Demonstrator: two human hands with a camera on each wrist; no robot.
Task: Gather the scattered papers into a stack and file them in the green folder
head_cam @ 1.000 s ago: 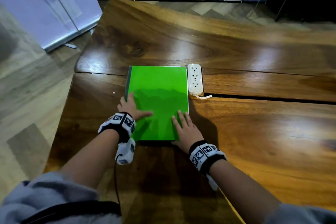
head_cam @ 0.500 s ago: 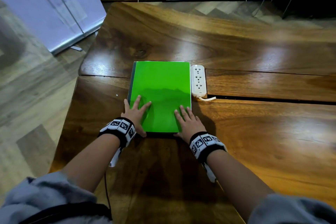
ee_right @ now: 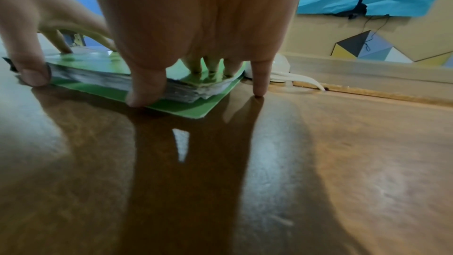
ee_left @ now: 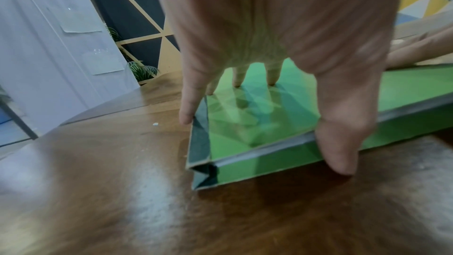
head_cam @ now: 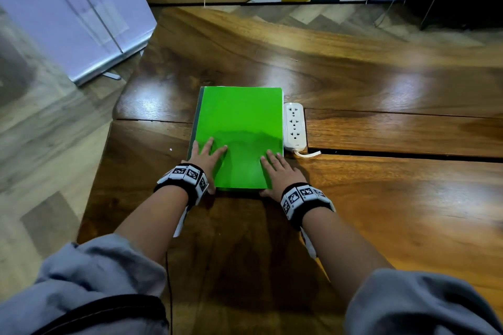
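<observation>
One folder, one stack, two hands

On the one wooden table (head_cam: pixel 381 84) lies one green folder (head_cam: pixel 239 122) holding one stack of papers (ee_right: pixel 181 92). Two hands rest on it, the left hand (head_cam: pixel 206 158) and the right hand (head_cam: pixel 280 174), each wrist wearing one marker band. One white power strip (head_cam: pixel 294 125) shows three sockets.

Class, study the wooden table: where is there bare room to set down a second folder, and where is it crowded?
Bare patches on the brown wooden table: the wide stretch right of the right hand, below the dark seam, and the band beyond the closed green folder. Crowded: both hands, the left hand too, press the folder's near end, and the white power strip lies beside its right edge.
</observation>
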